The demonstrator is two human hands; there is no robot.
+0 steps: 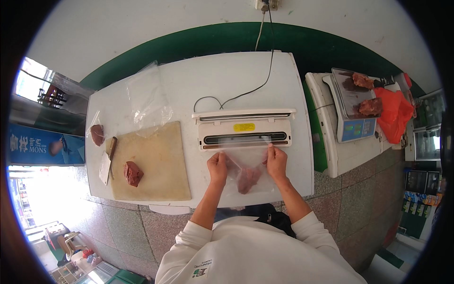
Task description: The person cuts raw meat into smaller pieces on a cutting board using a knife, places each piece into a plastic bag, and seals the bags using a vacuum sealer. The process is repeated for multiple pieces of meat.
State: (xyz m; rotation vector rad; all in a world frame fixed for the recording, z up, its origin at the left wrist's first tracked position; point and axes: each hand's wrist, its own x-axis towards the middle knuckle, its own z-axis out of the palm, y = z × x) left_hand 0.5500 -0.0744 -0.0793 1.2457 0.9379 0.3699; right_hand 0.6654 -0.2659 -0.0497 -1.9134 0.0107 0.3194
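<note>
Between my hands a clear plastic bag [244, 161] is stretched by its top corners. Inside its lower part lies a piece of raw meat [248, 180]. My left hand [216, 167] pinches the bag's left corner, and my right hand [276, 160] pinches the right one. The bag's mouth reaches over the front of a white vacuum sealer [244, 129], whose lid [244, 115] is raised. Its dark sealing channel shows beneath the bag's edge.
Left of me, a cutting board [156, 163] carries a meat chunk [133, 174] and a cleaver [107, 162]. A bagged meat piece [97, 135] and clear bags [145, 96] lie beyond. On the right, a digital scale [356, 106] holds meat beside a red plastic bag [394, 113]. A black cord [270, 67] crosses the table.
</note>
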